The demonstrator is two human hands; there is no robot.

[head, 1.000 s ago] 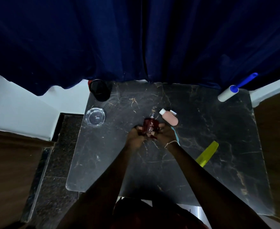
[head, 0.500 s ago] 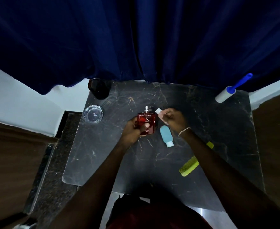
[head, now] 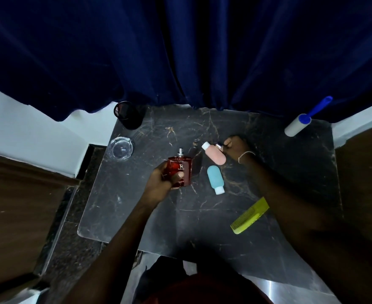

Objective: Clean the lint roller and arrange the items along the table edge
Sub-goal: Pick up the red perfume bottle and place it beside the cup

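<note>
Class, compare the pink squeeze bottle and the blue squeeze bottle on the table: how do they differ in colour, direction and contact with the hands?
The pink bottle is pink; the blue bottle is light blue. The pink bottle's white cap points toward the curtain, the blue bottle's toward the person. The right hand is at the pink bottle's side; nothing touches the blue bottle. Both lie flat on the dark table, are rounded, and have pale caps.

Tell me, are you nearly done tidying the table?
Not yet. Possibly done: the lint roller lies at the far right corner, the dark cup and glass ashtray by the left edge. In hand: the left hand grips the red perfume bottle; the right hand holds something small beside the pink bottle. Left: pink bottle, blue bottle and yellow comb lie mid-table.
</note>
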